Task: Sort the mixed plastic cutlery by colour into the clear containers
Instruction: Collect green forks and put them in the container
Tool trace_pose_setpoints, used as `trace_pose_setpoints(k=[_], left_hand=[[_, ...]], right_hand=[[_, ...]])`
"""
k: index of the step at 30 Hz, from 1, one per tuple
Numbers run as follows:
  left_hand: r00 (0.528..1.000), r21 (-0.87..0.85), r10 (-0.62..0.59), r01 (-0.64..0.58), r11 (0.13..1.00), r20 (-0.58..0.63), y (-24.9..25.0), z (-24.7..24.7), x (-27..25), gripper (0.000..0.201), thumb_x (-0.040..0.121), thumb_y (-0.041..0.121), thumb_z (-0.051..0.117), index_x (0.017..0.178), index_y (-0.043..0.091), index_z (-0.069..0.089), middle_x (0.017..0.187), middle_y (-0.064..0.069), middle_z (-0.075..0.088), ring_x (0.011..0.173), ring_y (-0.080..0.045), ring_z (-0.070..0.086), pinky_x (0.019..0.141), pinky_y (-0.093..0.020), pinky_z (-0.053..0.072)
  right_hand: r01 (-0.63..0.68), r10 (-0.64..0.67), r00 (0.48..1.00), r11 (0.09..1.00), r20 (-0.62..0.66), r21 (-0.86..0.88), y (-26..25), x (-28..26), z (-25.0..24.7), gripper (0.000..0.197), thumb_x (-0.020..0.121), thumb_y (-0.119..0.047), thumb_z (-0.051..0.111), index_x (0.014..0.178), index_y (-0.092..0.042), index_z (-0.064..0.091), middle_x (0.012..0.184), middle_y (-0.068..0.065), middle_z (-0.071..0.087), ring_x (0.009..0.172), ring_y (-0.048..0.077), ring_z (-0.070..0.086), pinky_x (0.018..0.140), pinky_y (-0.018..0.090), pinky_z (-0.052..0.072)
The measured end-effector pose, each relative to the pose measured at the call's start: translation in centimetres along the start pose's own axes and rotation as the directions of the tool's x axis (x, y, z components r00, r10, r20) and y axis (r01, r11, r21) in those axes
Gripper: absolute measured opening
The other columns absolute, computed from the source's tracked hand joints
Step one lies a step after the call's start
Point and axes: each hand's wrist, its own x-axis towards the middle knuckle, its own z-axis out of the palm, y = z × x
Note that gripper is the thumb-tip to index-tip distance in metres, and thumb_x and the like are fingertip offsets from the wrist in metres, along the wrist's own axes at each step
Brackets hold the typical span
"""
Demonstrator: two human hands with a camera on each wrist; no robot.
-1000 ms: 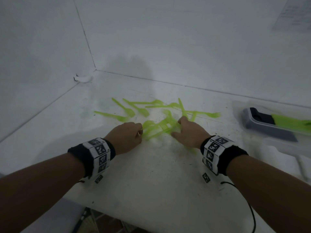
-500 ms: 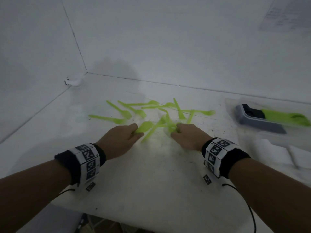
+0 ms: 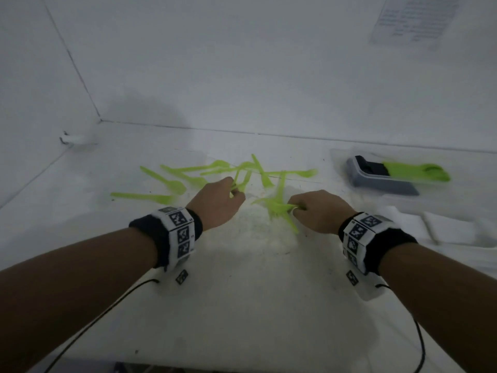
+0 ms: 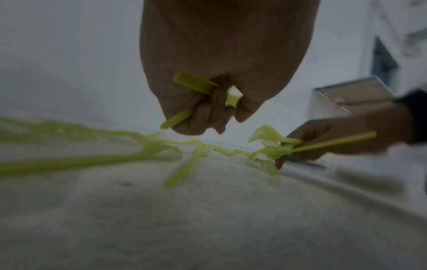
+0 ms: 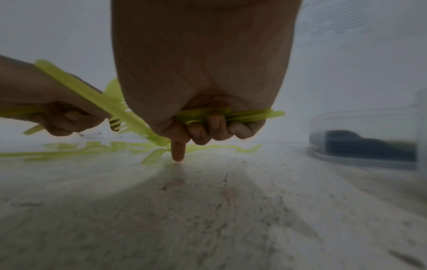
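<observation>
Setting: white worktop (image 3: 242,305) set into a white-walled corner.
Left hand (image 3: 215,204): curled round green cutlery handles (image 4: 196,85).
Right hand (image 3: 318,211): a bundle of green forks (image 3: 277,208) is gripped.
Done: green pieces are seen in the clear container (image 3: 347,154) at 2 o'clock.
Left: loose green cutlery (image 3: 172,181) is spread at 11 to 12 o'clock.

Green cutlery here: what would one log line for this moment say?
left hand: holds green cutlery | right hand: grips bundle of green forks | loose pieces: on table | clear container: right, partly filled
</observation>
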Motion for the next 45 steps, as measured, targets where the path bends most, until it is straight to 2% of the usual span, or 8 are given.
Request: trace_pose_setpoints(k=[5,11,20,24,29,35,42,45], left_hand=[[0.938,-0.396,-0.258,0.333,0.856,0.231,3.0,2.1,0.5,0.075,0.082,0.074,0.065,0.109,0.003,0.063,0.092,-0.005,0.07,0.064,-0.016,0.052,0.06,-0.028,0.041],[0.881,-0.709,-0.354,0.465,0.53,0.313,4.6,4.2,1.0,0.059,0.076,0.048,0.087,0.105,0.0,0.068,0.089,-0.006,0.076,0.044,-0.012,0.029,0.046,-0.027,0.027],[0.912,-0.521,-0.326,0.411,0.749,0.25,2.4,1.5,1.2,0.014,0.1,0.017,0.055,0.09,0.014,0.047,0.064,-0.001,0.044,0.051,-0.014,0.032,0.049,-0.025,0.027],[0.95,-0.305,-0.275,0.308,0.901,0.145,0.7,-0.4,0.9,0.02,0.103,0.02,0.046,0.084,0.013,0.045,0.072,-0.002,0.055,0.069,-0.021,0.048,0.072,-0.035,0.043],[0.982,-0.164,-0.187,0.178,0.97,-0.037,0.4,-1.6,3.4,0.024,0.105,0.024,0.041,0.093,0.003,0.045,0.079,-0.008,0.049,0.071,-0.022,0.043,0.066,-0.037,0.035],[0.999,0.14,0.02,-0.015,0.99,-0.035,0.3,-2.3,8.7,0.021,0.099,0.029,0.053,0.09,0.011,0.058,0.08,-0.006,0.064,0.071,-0.02,0.055,0.063,-0.034,0.04],[0.942,0.239,0.295,-0.326,0.915,0.158,1.3,-0.2,12.9,0.012,0.101,0.022,0.055,0.093,0.013,0.053,0.077,0.006,0.053,0.083,-0.028,0.058,0.068,-0.033,0.038],[0.868,0.341,0.365,-0.474,0.812,0.337,2.1,1.4,13.2,0.028,0.104,0.021,0.049,0.13,0.016,0.058,0.103,-0.003,0.058,0.098,-0.029,0.059,0.078,-0.034,0.044]], right_hand=[[0.034,-0.029,0.998,0.994,-0.047,0.101,-0.2,1.5,-0.4,0.024,0.1,-0.029,0.042,0.108,-0.03,0.065,0.1,-0.005,0.063,0.095,0.022,0.057,0.077,0.032,0.042],[0.09,-0.082,0.995,0.985,-0.06,0.145,-0.4,2.8,-0.2,0.018,0.098,-0.024,0.041,0.093,-0.029,0.057,0.091,-0.005,0.061,0.091,0.024,0.058,0.077,0.038,0.049],[-0.08,0.1,0.982,0.989,-0.159,0.128,3.0,5.6,-1.1,0.013,0.102,-0.025,0.038,0.098,-0.014,0.042,0.091,0.006,0.056,0.081,0.029,0.053,0.07,0.035,0.041],[0.074,-0.027,0.982,0.965,-0.187,0.25,4.4,7.0,-1.5,0.022,0.099,-0.024,0.05,0.121,-0.022,0.054,0.109,0.005,0.065,0.097,0.028,0.062,0.077,0.033,0.046],[0.261,-0.262,0.965,0.963,0.007,0.071,2.5,8.0,-0.1,0.053,0.103,-0.036,0.052,0.154,-0.031,0.04,0.156,-0.002,0.046,0.142,0.025,0.044,0.111,0.034,0.036],[0.338,-0.337,0.94,0.941,-0.06,0.009,1.5,7.1,-0.2,0.021,0.099,-0.043,0.055,0.114,-0.03,0.063,0.109,-0.002,0.067,0.103,0.023,0.061,0.075,0.03,0.044],[0.065,0.114,0.945,0.852,-0.305,0.52,3.8,6.4,-1.5,0.023,0.092,-0.027,0.06,0.082,-0.017,0.042,0.075,-0.001,0.051,0.067,0.018,0.046,0.061,0.033,0.037],[-0.055,0.367,0.88,0.707,-0.3,0.705,4.7,7.5,-1.7,0.018,0.095,-0.024,0.056,0.097,-0.012,0.043,0.08,0.005,0.053,0.067,0.02,0.048,0.057,0.034,0.036]])
